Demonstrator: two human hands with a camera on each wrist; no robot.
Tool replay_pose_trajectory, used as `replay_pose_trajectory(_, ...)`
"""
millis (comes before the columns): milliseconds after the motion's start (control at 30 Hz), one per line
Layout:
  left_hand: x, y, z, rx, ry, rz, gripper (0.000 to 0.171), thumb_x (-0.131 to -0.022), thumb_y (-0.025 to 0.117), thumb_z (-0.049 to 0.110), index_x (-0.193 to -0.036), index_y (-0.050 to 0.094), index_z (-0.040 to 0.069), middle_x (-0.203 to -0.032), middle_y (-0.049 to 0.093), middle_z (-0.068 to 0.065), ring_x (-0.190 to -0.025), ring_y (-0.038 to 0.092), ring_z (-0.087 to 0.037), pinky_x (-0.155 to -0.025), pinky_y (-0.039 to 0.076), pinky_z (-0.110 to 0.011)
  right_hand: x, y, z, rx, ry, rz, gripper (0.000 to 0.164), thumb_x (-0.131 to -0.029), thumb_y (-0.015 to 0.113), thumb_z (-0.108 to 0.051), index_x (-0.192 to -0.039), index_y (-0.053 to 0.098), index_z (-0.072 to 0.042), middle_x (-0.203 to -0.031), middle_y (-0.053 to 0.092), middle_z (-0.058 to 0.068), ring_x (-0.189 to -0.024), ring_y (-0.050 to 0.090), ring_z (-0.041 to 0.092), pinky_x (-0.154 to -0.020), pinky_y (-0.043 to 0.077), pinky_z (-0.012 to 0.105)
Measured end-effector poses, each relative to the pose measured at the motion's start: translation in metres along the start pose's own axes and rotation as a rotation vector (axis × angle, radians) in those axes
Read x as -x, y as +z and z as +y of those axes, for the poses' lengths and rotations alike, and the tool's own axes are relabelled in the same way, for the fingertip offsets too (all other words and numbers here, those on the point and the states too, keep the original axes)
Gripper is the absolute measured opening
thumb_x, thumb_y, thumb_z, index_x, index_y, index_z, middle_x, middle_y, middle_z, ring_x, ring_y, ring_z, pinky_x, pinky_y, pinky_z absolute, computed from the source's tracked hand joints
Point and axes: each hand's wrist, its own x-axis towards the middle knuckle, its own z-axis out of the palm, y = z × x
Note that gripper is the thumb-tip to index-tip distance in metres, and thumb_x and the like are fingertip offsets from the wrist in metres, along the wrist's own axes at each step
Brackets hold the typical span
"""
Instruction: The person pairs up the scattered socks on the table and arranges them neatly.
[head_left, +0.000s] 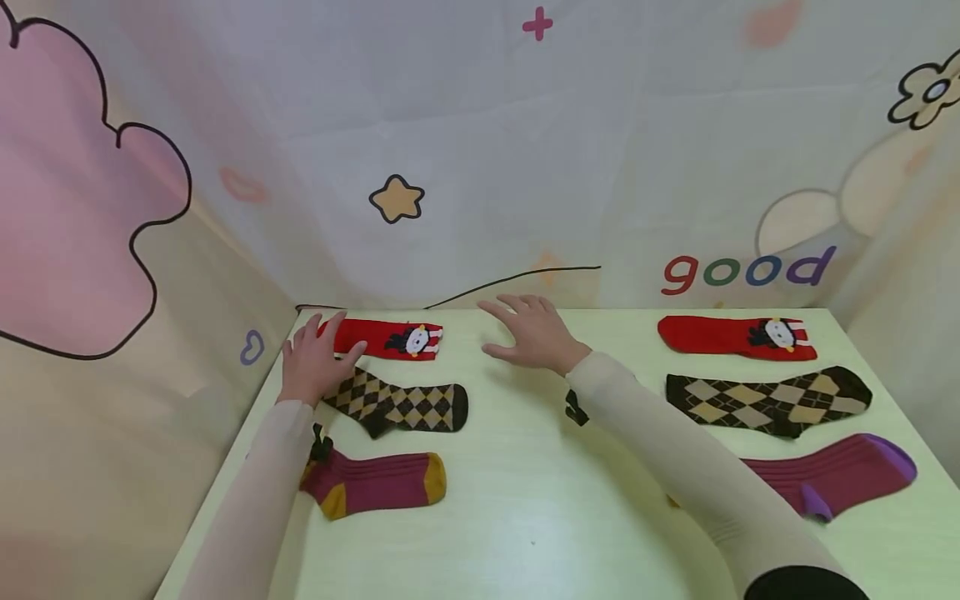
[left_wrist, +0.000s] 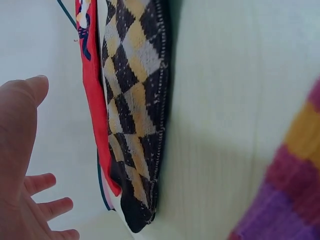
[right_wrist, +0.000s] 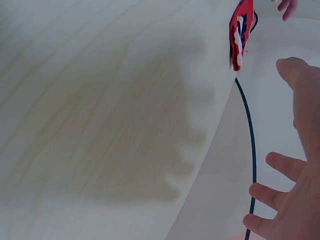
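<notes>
My left hand (head_left: 315, 362) hovers with spread fingers over the toe of the left red sock (head_left: 367, 337), which has a cartoon figure at its cuff. Just below lies an argyle sock (head_left: 420, 407) in black, grey and tan, partly behind that hand; the left wrist view shows the argyle sock (left_wrist: 132, 100) close up beside the red one. My right hand (head_left: 536, 333) is held above the table near its back edge, fingers spread and holding nothing. Its shadow falls on the tabletop in the right wrist view, with the red sock (right_wrist: 240, 35) off beyond the thumb.
A maroon sock (head_left: 386, 483) with mustard heel and toe lies at front left. On the right lie another red sock (head_left: 705, 336), an argyle sock (head_left: 772, 402) and a maroon-purple sock (head_left: 847, 479), partly behind my right sleeve. A printed curtain (head_left: 480, 167) hangs behind the table.
</notes>
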Motion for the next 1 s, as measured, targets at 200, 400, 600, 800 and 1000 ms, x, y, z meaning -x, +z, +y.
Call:
replay_pose_trajectory(200, -0.008, 0.000, -0.008, 0.018, -0.022, -0.023, 0.075, -0.099, 0.054, 0.058, -0.159, 0.035, 0.016, -0.158, 0.029, -0.031, -0.137, 0.034, -0.058, -0.110, 0.020, -0.078, -0.030, 0.015, -0.017, 0.013, -0.009, -0.045, 0.074, -0.097, 0.060, -0.059, -0.160, 0.037, -0.028, -0.158, 0.044, 0.014, -0.140, 0.043, 0.042, -0.115, 0.030, 0.062)
replay_pose_trajectory(400, -0.012, 0.000, -0.013, 0.025, -0.058, -0.039, 0.074, -0.100, 0.056, 0.054, -0.158, 0.035, 0.014, -0.157, 0.031, -0.031, -0.135, 0.037, -0.059, -0.108, 0.024, -0.078, -0.053, 0.029, -0.030, 0.008, -0.023, -0.084, 0.073, -0.097, 0.060, -0.059, -0.160, 0.036, -0.029, -0.158, 0.045, 0.012, -0.139, 0.044, 0.041, -0.113, 0.031, 0.062)
replay_pose_trajectory(600, -0.019, 0.006, -0.020, 0.012, -0.076, -0.044, 0.075, -0.100, 0.055, 0.055, -0.158, 0.034, 0.012, -0.156, 0.033, -0.032, -0.134, 0.039, -0.058, -0.106, 0.027, -0.078, -0.064, 0.036, -0.039, -0.027, -0.014, -0.117, 0.073, -0.097, 0.064, -0.053, -0.160, 0.037, -0.029, -0.157, 0.045, 0.011, -0.137, 0.045, 0.042, -0.110, 0.036, 0.063)
replay_pose_trajectory(800, -0.024, 0.005, -0.022, 0.031, -0.093, -0.046, 0.075, -0.100, 0.054, 0.055, -0.158, 0.034, 0.012, -0.156, 0.032, -0.031, -0.135, 0.038, -0.057, -0.108, 0.026, -0.077, -0.072, 0.040, -0.042, -0.001, 0.006, -0.155, 0.074, -0.097, 0.062, -0.057, -0.161, 0.033, -0.032, -0.158, 0.043, 0.008, -0.137, 0.045, 0.038, -0.111, 0.037, 0.060)
replay_pose_trajectory(1000, -0.027, 0.008, -0.029, 0.036, -0.134, -0.051, 0.074, -0.099, 0.054, 0.053, -0.156, 0.036, 0.009, -0.154, 0.037, -0.032, -0.134, 0.041, -0.055, -0.108, 0.030, -0.074, -0.078, 0.042, -0.046, -0.036, 0.013, -0.186, 0.075, -0.097, 0.062, -0.058, -0.161, 0.034, -0.031, -0.158, 0.044, 0.008, -0.137, 0.045, 0.040, -0.110, 0.038, 0.061)
